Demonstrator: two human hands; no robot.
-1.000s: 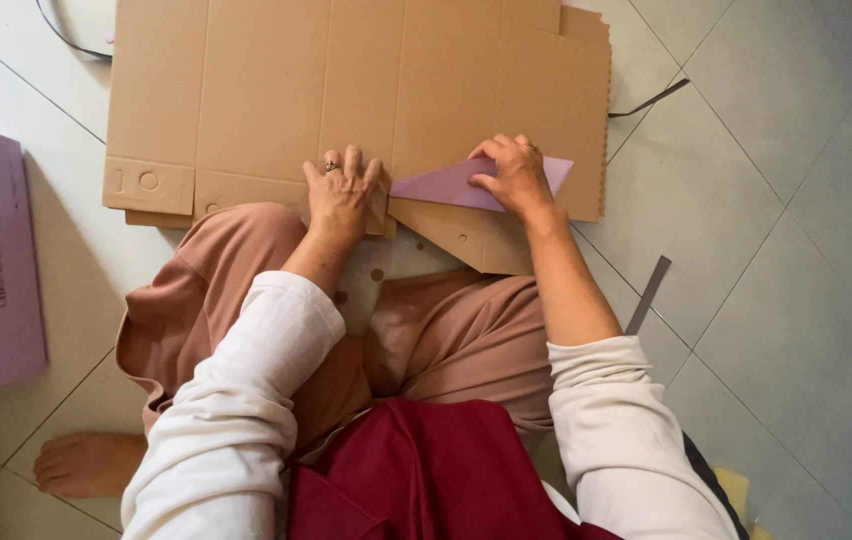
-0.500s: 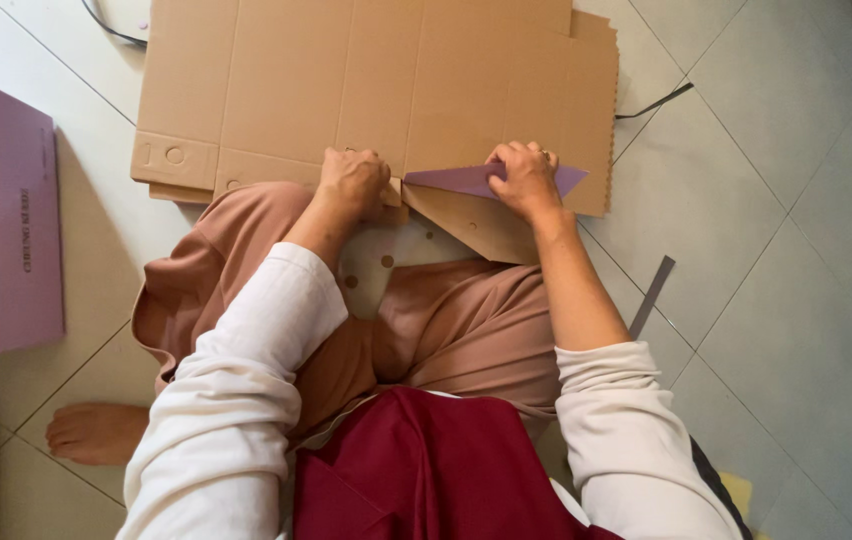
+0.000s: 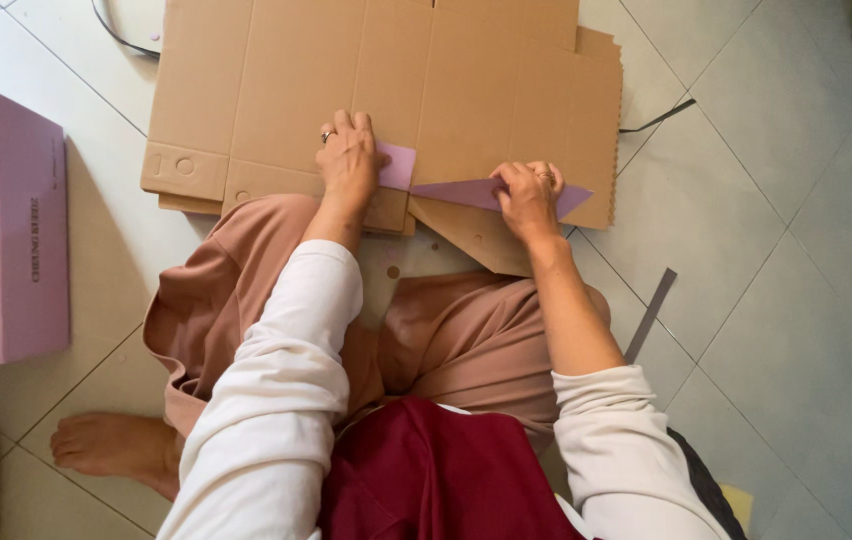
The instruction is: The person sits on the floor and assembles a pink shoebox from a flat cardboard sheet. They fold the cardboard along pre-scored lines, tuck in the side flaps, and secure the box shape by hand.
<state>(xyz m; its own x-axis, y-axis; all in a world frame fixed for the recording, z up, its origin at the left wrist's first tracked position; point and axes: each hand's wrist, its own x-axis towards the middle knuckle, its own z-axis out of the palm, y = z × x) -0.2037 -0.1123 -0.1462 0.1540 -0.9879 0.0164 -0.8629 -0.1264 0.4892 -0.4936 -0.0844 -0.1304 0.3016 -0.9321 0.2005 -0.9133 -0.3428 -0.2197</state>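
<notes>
Head view: left hand [image 3: 348, 160] presses flat, right hand [image 3: 526, 197] pinches purple paper [image 3: 466, 191], partly hidden.

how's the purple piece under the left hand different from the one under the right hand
The purple piece under the left hand shows only a small squarish corner beside the left hand; the purple piece under the right hand is a long strip tapering to points, running out past the right hand. The left one looks lighter lilac, the right one darker. Both lie flat on the brown cardboard sheet, each pressed down by a hand.

Matt corrugated cardboard sheet [image 3: 386, 80], seemingly matt purple paper [image 3: 466, 190], glossy floor tiles [image 3: 776, 260].
</notes>
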